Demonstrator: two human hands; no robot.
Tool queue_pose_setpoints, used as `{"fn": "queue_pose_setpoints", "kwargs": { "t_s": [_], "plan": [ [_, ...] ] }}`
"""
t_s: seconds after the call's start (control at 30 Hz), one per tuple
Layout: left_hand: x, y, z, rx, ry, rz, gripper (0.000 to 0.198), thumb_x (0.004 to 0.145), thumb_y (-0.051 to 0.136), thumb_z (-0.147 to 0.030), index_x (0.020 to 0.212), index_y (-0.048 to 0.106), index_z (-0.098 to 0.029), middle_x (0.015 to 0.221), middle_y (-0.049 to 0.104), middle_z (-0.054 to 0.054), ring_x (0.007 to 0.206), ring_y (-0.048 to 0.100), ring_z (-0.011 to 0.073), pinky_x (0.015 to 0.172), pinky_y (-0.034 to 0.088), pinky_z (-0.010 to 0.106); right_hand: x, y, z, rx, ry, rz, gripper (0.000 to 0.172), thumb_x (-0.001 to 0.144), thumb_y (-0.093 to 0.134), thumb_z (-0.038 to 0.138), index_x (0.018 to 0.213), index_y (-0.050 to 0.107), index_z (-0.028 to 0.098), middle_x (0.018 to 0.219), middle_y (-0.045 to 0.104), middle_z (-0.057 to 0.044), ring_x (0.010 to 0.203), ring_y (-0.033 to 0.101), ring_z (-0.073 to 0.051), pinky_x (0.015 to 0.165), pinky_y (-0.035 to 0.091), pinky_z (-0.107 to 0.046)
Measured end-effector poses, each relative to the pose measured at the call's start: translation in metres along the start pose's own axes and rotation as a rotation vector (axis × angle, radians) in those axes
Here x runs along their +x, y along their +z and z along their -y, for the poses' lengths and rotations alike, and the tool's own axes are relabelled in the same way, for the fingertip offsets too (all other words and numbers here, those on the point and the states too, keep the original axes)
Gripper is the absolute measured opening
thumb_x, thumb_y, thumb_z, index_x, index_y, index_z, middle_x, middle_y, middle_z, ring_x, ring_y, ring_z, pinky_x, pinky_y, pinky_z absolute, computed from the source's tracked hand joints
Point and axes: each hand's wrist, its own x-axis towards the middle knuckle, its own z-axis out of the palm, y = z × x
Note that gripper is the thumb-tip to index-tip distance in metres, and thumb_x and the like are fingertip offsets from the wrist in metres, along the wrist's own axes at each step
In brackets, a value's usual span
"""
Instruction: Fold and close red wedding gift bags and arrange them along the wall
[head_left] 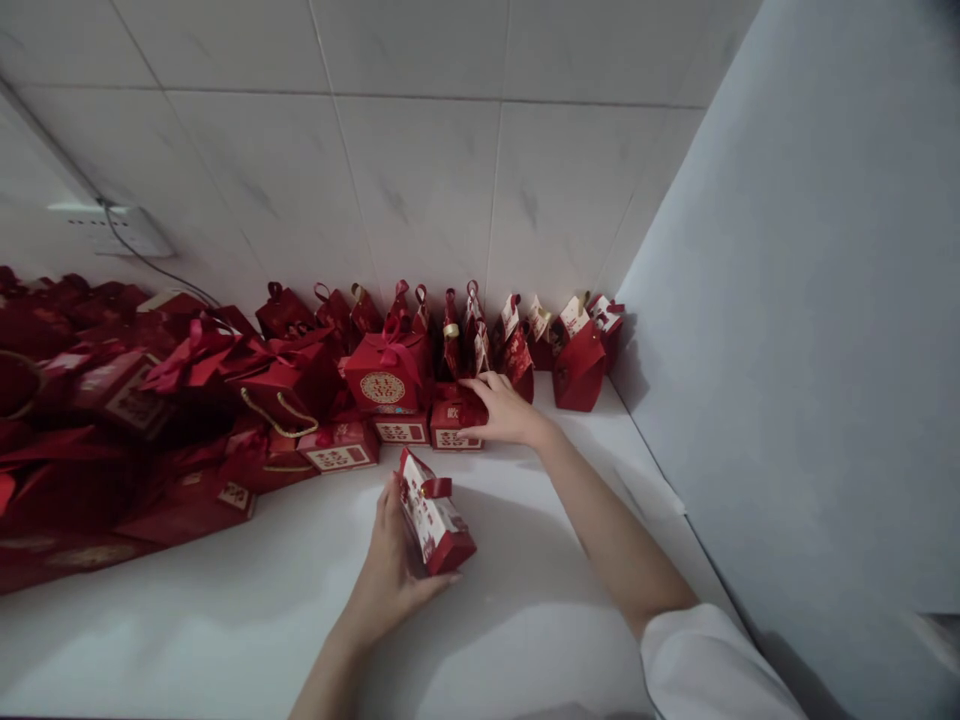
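Observation:
My left hand [394, 570] is wrapped round a red-and-white gift box [435, 515] with a red ribbon loop, held tilted above the white counter [510, 600]. Farther back, my right hand [504, 408] grips a small red gift box [450, 425] with a pale printed label, its thumb at the front and its fingers at the top. That box sits beside a similar labelled box [401, 430]. On top of this neighbour rests a larger red box [388, 372] with a round gold emblem and a ribbon bow.
Several red gift boxes [187, 500] are heaped along the left. Upright red boxes with ribbon loops line the tiled wall [420, 190], ending at a red box [579, 370] near the pale panel [810, 300] on the right. A power strip [112, 230] with a cable hangs at left.

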Motion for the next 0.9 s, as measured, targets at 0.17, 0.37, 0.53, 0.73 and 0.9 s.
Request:
{"fn": "queue_pose_setpoints", "kwargs": {
  "t_s": [0.17, 0.37, 0.53, 0.73, 0.9],
  "plan": [
    [0.001, 0.001, 0.004, 0.016, 0.001, 0.004, 0.126, 0.069, 0.079, -0.050, 0.157, -0.008, -0.027, 0.156, 0.013, 0.021, 0.147, 0.019, 0.0438, 0.115, 0.026, 0.064, -0.011, -0.003, 0.008, -0.033, -0.010, 0.061, 0.084, 0.072, 0.077, 0.057, 0.145, 0.045, 0.030, 0.144, 0.031, -0.014, 0.139, 0.032, -0.037, 0.114, 0.031, -0.054],
    [0.004, 0.001, 0.006, -0.012, 0.002, -0.012, 0.118, 0.071, 0.077, -0.044, 0.157, -0.003, -0.027, 0.152, 0.020, 0.019, 0.143, 0.028, 0.0400, 0.114, 0.031, 0.060, -0.074, -0.012, 0.017, -0.051, 0.111, 0.074, 0.082, 0.077, 0.073, 0.049, 0.149, 0.039, 0.027, 0.136, 0.036, -0.015, 0.120, 0.055, -0.032, 0.104, 0.044, -0.047],
    [0.006, 0.001, 0.004, 0.035, 0.011, -0.023, 0.115, 0.072, 0.075, -0.037, 0.157, -0.002, -0.025, 0.150, 0.022, 0.019, 0.142, 0.029, 0.0405, 0.113, 0.032, 0.060, -0.142, -0.033, 0.008, -0.086, 0.411, 0.012, 0.077, 0.081, 0.066, 0.055, 0.149, 0.039, 0.033, 0.129, 0.041, -0.011, 0.118, 0.056, -0.031, 0.103, 0.044, -0.046],
    [0.008, 0.002, 0.002, 0.074, 0.023, -0.046, 0.111, 0.074, 0.073, -0.039, 0.157, 0.001, -0.025, 0.147, 0.025, 0.019, 0.140, 0.033, 0.0403, 0.111, 0.037, 0.060, -0.184, -0.064, -0.016, -0.290, 0.648, -0.422, 0.070, 0.078, 0.069, 0.051, 0.141, 0.050, 0.030, 0.116, 0.045, -0.011, 0.108, 0.057, -0.031, 0.098, 0.046, -0.046],
    [0.007, 0.003, 0.004, 0.073, 0.030, -0.036, 0.114, 0.073, 0.074, -0.038, 0.157, -0.003, -0.026, 0.148, 0.024, 0.020, 0.141, 0.032, 0.0410, 0.111, 0.037, 0.060, -0.171, -0.083, -0.025, -0.672, 0.659, -0.865, 0.070, 0.078, 0.068, 0.056, 0.139, 0.055, 0.025, 0.117, 0.043, -0.017, 0.113, 0.047, -0.038, 0.100, 0.040, -0.054]
  ]
}}
